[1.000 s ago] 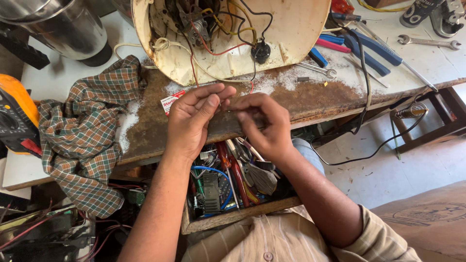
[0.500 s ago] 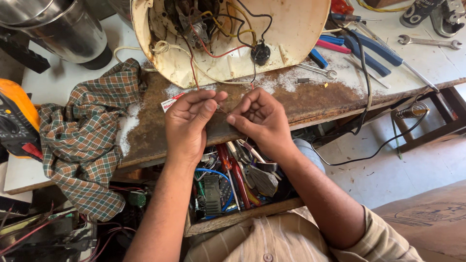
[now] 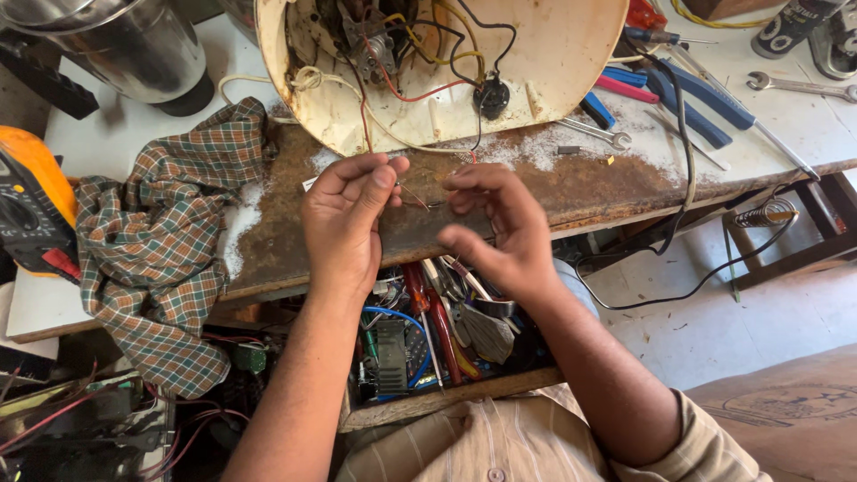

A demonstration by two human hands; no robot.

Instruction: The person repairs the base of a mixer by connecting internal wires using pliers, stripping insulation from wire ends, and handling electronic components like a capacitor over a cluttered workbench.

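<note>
Head view, from the left: an orange multimeter (image 3: pixel 31 210) sits at the bench edge, and beside it a plaid cloth (image 3: pixel 165 254) hangs over the rusty worktop (image 3: pixel 571 192). Your left hand (image 3: pixel 350 219) is next, fingers curled, its thumb and forefinger tips pinched on one end of a thin wire (image 3: pixel 420 198) held just above the worktop, in front of the open cream appliance shell (image 3: pixel 536 54) with its tangle of red, yellow and black leads. Your right hand (image 3: pixel 495 223) takes the wire's other end between fingertips, thumb spread below; whether it is clamped tight or only touching, you cannot tell from here. I judge that wire to be almost weightless, soft and easily kinked, with fine strands that will fray or snap if bent sharply, so hold it close to the working end with fingertip pressure only. Below your wrists an open drawer (image 3: pixel 446 397) is packed with tools. Further right lie blue-handled pliers (image 3: pixel 705 98), a small spanner (image 3: pixel 594 132) and a black cable (image 3: pixel 687 143) trailing off the bench.
</note>
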